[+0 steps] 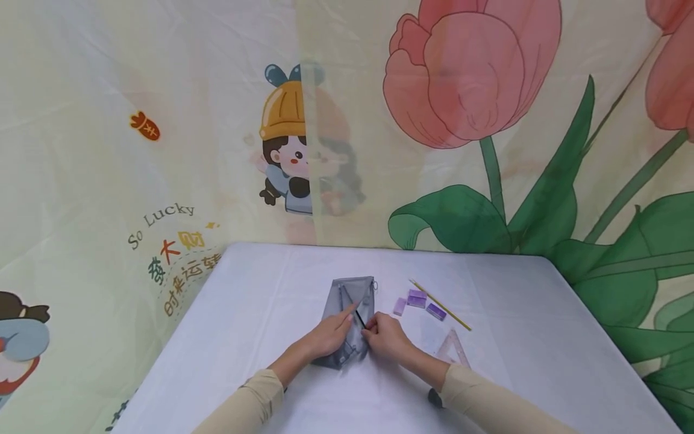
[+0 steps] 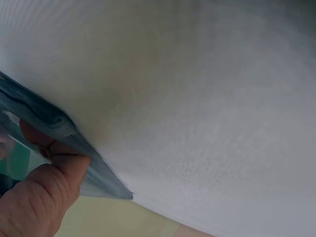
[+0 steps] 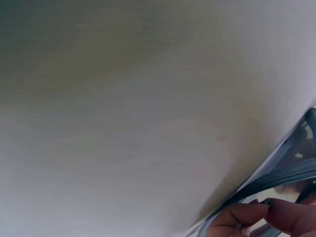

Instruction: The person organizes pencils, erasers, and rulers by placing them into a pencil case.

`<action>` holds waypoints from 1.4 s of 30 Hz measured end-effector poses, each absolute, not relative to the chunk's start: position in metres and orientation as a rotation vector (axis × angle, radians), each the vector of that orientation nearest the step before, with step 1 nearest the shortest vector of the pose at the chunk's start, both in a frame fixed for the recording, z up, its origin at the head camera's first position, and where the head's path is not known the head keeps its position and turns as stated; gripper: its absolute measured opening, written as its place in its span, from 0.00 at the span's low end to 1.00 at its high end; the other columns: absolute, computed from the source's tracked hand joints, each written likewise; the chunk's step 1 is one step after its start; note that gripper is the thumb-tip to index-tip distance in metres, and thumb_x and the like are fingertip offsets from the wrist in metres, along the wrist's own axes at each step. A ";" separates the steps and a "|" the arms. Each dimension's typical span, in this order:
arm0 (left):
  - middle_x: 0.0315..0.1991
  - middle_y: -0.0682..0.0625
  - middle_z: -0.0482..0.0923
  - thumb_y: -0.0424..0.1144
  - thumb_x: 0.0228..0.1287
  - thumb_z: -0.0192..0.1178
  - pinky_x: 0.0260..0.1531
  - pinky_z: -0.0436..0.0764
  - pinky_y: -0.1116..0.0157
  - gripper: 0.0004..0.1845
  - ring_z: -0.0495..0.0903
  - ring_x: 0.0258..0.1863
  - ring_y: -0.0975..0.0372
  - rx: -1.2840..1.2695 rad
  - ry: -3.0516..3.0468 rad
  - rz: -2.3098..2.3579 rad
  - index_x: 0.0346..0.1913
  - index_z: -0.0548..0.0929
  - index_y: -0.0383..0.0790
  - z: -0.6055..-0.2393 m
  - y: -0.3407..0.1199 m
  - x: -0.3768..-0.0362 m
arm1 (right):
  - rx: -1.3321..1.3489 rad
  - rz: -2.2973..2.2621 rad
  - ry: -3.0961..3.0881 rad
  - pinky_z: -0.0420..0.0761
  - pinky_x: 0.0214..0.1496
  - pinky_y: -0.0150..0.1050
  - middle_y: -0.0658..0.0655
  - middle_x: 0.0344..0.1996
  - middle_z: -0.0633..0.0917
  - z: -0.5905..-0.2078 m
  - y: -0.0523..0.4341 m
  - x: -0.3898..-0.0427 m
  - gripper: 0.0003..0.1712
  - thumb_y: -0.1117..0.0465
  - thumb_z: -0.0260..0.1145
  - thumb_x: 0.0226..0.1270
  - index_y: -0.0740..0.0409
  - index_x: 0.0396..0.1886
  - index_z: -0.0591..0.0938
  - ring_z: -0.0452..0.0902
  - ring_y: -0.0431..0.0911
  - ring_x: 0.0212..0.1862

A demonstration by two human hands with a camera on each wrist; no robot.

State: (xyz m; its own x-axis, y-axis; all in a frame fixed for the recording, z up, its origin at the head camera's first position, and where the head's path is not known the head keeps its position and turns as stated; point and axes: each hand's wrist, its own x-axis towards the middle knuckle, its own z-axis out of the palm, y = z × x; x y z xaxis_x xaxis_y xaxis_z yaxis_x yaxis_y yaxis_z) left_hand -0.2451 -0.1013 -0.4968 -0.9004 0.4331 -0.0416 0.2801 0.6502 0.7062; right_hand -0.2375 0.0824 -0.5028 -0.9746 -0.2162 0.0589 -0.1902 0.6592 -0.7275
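The right hand's thumb and forefinger are closed together at the tips, pinching a slim dark piece that slants from far left to near right; whether it belongs to the pouch or is a separate thing, I cannot tell. The left hand has its fingers bent round an edge of the grey pouch, with one finger reaching over its upper face in the head view. The pouch lies on the bench between the hands, its long axis running away from the person, the far end leaning slightly right; a small ring hangs at its far right corner. Dark edges on its face form a narrow V. Just right of the pouch is a pale purple block, then more purple pieces and a darker purple block. Beyond them a yellow pencil points from far left to near right. A pinkish set square lies partly behind the right forearm, and a dark object shows beside the right sleeve. A tulip-printed cloth hangs behind.
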 end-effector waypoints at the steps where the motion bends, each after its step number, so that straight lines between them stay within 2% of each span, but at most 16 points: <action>1: 0.68 0.33 0.69 0.47 0.82 0.33 0.65 0.68 0.41 0.27 0.70 0.67 0.40 0.582 2.664 1.084 0.78 0.58 0.47 -0.497 -0.102 -0.245 | -0.341 -1.233 2.825 0.74 0.26 0.31 0.51 0.21 0.81 -0.503 0.081 -0.238 0.07 0.65 0.70 0.62 0.64 0.33 0.80 0.74 0.39 0.24; 9: 0.68 0.33 0.70 0.48 0.82 0.31 0.65 0.68 0.41 0.27 0.71 0.67 0.41 0.570 2.657 1.073 0.78 0.58 0.48 -0.500 -0.103 -0.246 | -0.348 -1.228 2.760 0.75 0.26 0.31 0.51 0.22 0.82 -0.502 0.069 -0.236 0.07 0.63 0.70 0.62 0.63 0.33 0.81 0.74 0.39 0.25; 19: 0.63 0.30 0.73 0.48 0.82 0.31 0.61 0.72 0.42 0.27 0.78 0.59 0.43 0.582 2.663 1.073 0.78 0.58 0.46 -0.499 -0.102 -0.244 | -0.413 -1.179 2.732 0.73 0.25 0.29 0.48 0.21 0.80 -0.501 0.072 -0.234 0.05 0.63 0.68 0.64 0.61 0.33 0.85 0.72 0.38 0.24; 25: 0.65 0.31 0.72 0.48 0.82 0.31 0.61 0.72 0.42 0.27 0.76 0.61 0.43 0.581 2.661 1.059 0.78 0.58 0.47 -0.498 -0.101 -0.244 | -0.489 -1.173 2.758 0.73 0.27 0.30 0.48 0.22 0.81 -0.498 0.079 -0.232 0.04 0.62 0.68 0.66 0.59 0.34 0.85 0.72 0.38 0.26; 31: 0.62 0.31 0.75 0.47 0.82 0.32 0.53 0.75 0.46 0.26 0.79 0.49 0.51 0.574 2.672 1.049 0.77 0.59 0.47 -0.497 -0.100 -0.244 | -0.627 -1.112 2.841 0.75 0.31 0.30 0.47 0.26 0.83 -0.494 0.090 -0.230 0.04 0.61 0.68 0.66 0.58 0.36 0.85 0.73 0.36 0.28; 34: 0.63 0.31 0.74 0.47 0.82 0.32 0.55 0.75 0.45 0.27 0.80 0.51 0.50 0.570 2.673 1.052 0.77 0.59 0.47 -0.497 -0.101 -0.244 | -0.689 -1.070 2.899 0.77 0.33 0.30 0.49 0.30 0.85 -0.492 0.094 -0.228 0.07 0.60 0.69 0.65 0.58 0.39 0.84 0.76 0.37 0.30; 37: 0.65 0.31 0.72 0.48 0.82 0.32 0.57 0.74 0.44 0.27 0.79 0.56 0.47 0.563 2.662 1.063 0.77 0.59 0.47 -0.498 -0.102 -0.244 | -0.766 -0.995 2.971 0.80 0.37 0.36 0.53 0.36 0.87 -0.490 0.100 -0.224 0.10 0.59 0.69 0.65 0.59 0.42 0.83 0.80 0.42 0.35; 42: 0.65 0.31 0.72 0.49 0.81 0.32 0.58 0.73 0.43 0.27 0.78 0.58 0.45 0.571 2.657 1.062 0.77 0.59 0.48 -0.500 -0.101 -0.245 | -0.912 -0.806 3.048 0.81 0.54 0.49 0.58 0.52 0.85 -0.489 0.111 -0.218 0.23 0.51 0.68 0.66 0.60 0.55 0.81 0.81 0.52 0.52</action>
State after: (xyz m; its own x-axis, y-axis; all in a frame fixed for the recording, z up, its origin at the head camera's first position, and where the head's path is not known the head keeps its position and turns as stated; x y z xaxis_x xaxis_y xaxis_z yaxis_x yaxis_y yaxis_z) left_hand -0.2447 -0.1013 -0.5003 -0.8994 0.4327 -0.0617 0.2709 0.6627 0.6981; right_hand -0.2184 0.1112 -0.4888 -0.8365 -0.4792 0.2660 -0.5480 0.7264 -0.4147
